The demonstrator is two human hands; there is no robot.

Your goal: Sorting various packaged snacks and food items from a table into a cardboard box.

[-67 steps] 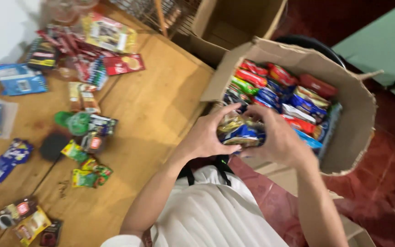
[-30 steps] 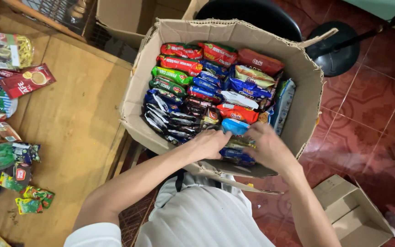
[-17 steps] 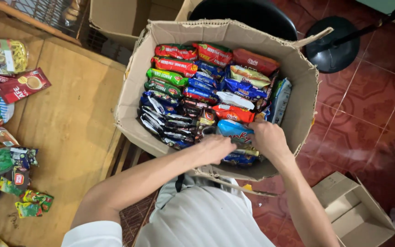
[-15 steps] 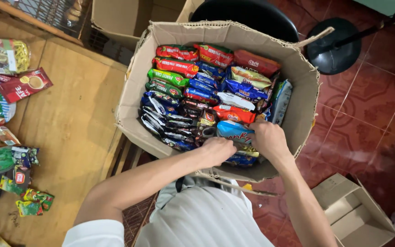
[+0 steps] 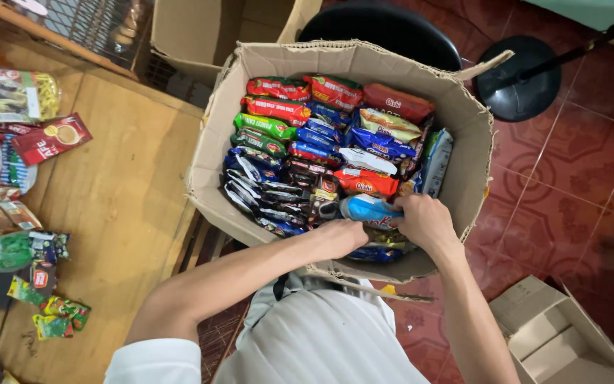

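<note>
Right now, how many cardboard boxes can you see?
3: the big snack-filled box that both hands reach into, an open box behind it at the top, and a small empty box on the floor, lower right.

Snack packets [image 5: 321, 153] in cardboard box [image 5: 472, 153], wooden table [image 5: 119, 213] left, small box [image 5: 559, 338] right

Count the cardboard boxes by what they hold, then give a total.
Box full of snack packets, where the right hand grips a pale blue packet: 1
Boxes with no packets showing, one behind it and one on the floor: 2
Total: 3
</note>
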